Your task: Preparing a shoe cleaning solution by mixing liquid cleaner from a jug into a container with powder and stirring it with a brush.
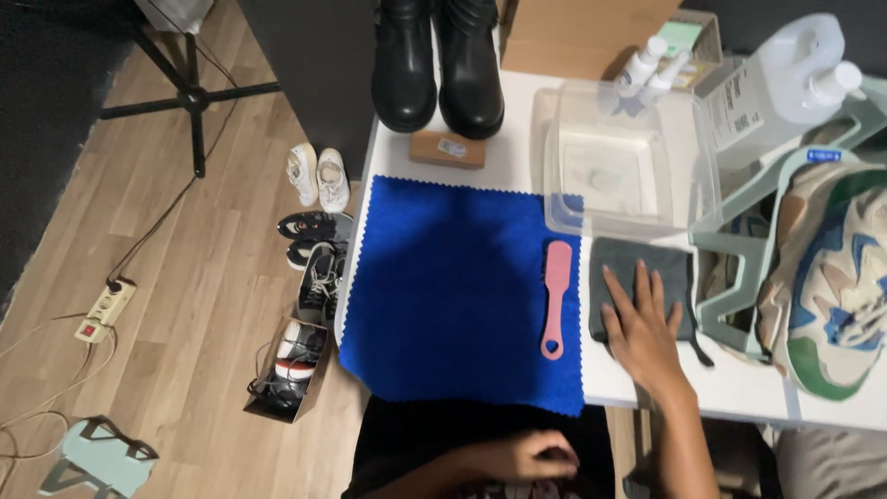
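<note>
My right hand lies flat, fingers spread, on a folded grey cloth on the white table. Just left of it a pink brush rests with its handle toward me, on the right edge of a blue cloth spread over the table. My left hand is down by my lap below the table edge, fingers curled, with nothing seen in it. A pair of black boots stands at the table's far side, a wooden brush block in front of them.
A clear plastic tub sits behind the grey cloth, with small white bottles and a large jug beyond. A patterned fabric item lies at the right. Several shoes and a power strip are on the wooden floor.
</note>
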